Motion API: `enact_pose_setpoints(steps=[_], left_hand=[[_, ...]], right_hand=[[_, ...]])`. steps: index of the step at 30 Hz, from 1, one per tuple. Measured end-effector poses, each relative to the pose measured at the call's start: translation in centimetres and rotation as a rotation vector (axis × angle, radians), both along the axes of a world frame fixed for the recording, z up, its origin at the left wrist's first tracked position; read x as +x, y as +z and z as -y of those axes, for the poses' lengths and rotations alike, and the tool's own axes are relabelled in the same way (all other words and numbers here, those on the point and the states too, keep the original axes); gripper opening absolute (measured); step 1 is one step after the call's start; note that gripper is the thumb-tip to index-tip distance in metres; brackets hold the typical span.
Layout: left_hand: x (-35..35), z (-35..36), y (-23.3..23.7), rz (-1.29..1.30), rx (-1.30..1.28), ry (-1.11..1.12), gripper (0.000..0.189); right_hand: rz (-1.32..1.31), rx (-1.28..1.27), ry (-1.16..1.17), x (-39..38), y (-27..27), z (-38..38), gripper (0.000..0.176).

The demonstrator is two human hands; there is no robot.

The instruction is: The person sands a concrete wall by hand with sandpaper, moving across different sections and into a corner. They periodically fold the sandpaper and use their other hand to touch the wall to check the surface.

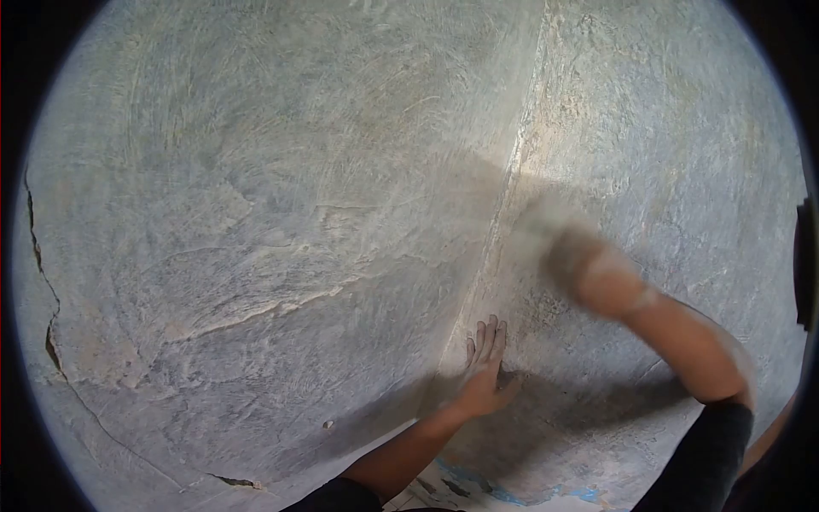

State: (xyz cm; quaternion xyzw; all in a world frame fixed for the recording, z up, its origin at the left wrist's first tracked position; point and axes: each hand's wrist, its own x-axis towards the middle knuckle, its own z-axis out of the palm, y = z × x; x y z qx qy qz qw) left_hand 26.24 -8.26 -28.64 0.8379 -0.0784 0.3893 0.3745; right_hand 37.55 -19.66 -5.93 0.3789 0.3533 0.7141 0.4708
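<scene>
My left hand (486, 363) rests with outstretched fingers on the rough grey plastered wall (281, 171), just beside a pale vertical seam (512, 179). Higher up and to its right is my right hand (597, 273), smeared by motion in front of the wall. A darker blur lies at its far side, and I cannot make out whether this is an object or only the moving fingers. Its shadow falls on the plaster around the seam.
A raised, broken plaster ridge (273, 309) crosses the wall on the left. A dark crack (36, 247) runs down the far left side. Blue paint patches (584, 493) show at the bottom, and a dark object (804, 264) stands at the right edge.
</scene>
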Motion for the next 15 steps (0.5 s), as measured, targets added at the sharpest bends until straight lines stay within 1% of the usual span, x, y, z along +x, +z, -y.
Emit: enact_pose_setpoints(steps=[1, 3, 4, 5, 6, 7, 9, 10, 11, 13, 14, 15], left_hand=[[-0.3, 0.0, 0.2, -0.018, 0.006, -0.006, 0.097], [0.0, -0.3, 0.6, -0.024, 0.024, -0.007, 0.097], [0.2, -0.2, 0.2, -0.018, 0.031, -0.001, 0.098], [0.2, -0.1, -0.2, -0.019, 0.036, 0.004, 0.098], [0.2, -0.1, -0.1, -0.021, 0.041, 0.003, 0.098], [0.1, -0.1, 0.2, -0.026, 0.027, -0.002, 0.098], [0.0, 0.1, 0.1, -0.035, 0.015, -0.007, 0.098], [0.0, 0.2, 0.0, -0.039, 0.009, -0.01, 0.099], [0.1, 0.1, 0.1, -0.039, 0.003, -0.012, 0.099], [0.1, -0.1, 0.1, -0.035, 0.024, -0.005, 0.099], [0.1, -0.1, 0.0, -0.043, 0.035, -0.001, 0.099], [-0.1, -0.2, 0.2, -0.044, 0.036, 0.002, 0.099]], right_hand=[[-0.001, 0.009, 0.003, -0.9, -0.2, 0.2, 0.015], [-1.064, -0.488, 0.398, -2.9, 1.1, 0.9, 0.014], [-1.058, -0.483, 0.399, -3.6, 3.3, 1.2, 0.014], [-0.875, -0.212, 0.45, -4.0, 6.4, 1.1, 0.014], [-0.685, 0.055, 0.492, -4.1, 8.0, 1.1, 0.014], [-0.686, 0.056, 0.492, -4.6, 7.7, 0.7, 0.014], [-1.105, 0.064, -0.385, -5.7, 5.4, -0.8, 0.014], [-0.864, -0.388, 0.148, -0.9, 1.0, 1.4, 0.013], [-0.86, -0.383, 0.15, -1.3, 0.8, 1.5, 0.013], [-0.945, -0.349, 0.407, -3.0, 1.6, 1.0, 0.011], [-0.763, -0.107, -0.119, -3.5, 4.2, 0.5, 0.013], [-0.763, -0.107, -0.115, -4.2, 5.9, 0.8, 0.013]])
